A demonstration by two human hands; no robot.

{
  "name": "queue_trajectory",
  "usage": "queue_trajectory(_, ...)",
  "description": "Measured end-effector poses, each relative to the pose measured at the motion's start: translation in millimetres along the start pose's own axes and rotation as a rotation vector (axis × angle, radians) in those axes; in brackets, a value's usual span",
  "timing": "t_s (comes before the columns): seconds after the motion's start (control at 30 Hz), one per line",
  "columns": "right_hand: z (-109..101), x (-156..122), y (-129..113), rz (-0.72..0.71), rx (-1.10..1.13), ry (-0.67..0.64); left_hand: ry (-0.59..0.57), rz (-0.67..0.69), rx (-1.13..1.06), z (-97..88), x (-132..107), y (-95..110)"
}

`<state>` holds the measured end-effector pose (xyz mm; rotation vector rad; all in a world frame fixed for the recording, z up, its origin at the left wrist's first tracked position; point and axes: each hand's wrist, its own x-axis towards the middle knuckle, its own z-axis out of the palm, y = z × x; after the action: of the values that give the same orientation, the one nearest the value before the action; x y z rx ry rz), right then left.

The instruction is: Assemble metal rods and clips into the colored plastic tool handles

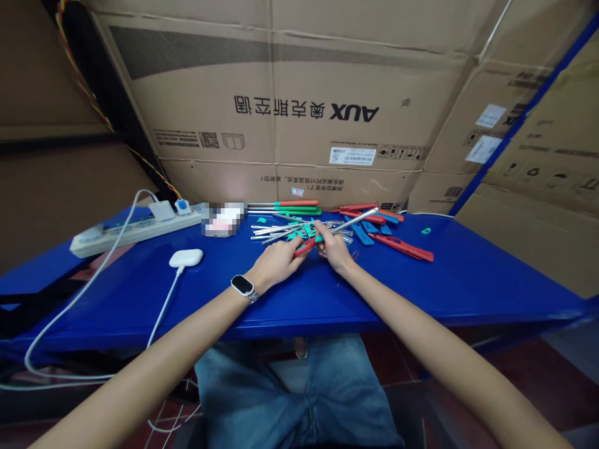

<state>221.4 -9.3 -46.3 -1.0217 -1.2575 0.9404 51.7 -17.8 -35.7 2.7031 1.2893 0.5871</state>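
My left hand, with a smartwatch on its wrist, is closed around a red screwdriver handle just above the blue table. My right hand is closed on a metal shaft that slants up to the right, its lower end meeting the red handle between my hands. Behind my fingers lies a pile of loose metal shafts mixed with green handles.
Red handles and blue handles lie to the right of the pile. A white power strip, a white charging case with its cable, and a pale object sit on the left. Large cardboard boxes stand behind.
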Motion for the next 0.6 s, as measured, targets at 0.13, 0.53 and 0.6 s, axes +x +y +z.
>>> queue_trajectory(0.13, -10, 3, -15, -0.116, 0.102, 0.049, 0.025, 0.046, -0.093, -1.5, 0, -8)
queue_trajectory(0.53, -8, 3, -20, -0.109, 0.117, -0.122, -0.094, -0.206, -0.651, -15.3, 3, -15)
queue_trajectory(0.6, -8, 4, -19, -0.081, 0.117, -0.119, -0.139, -0.204, -0.694, -16.0, 4, -17)
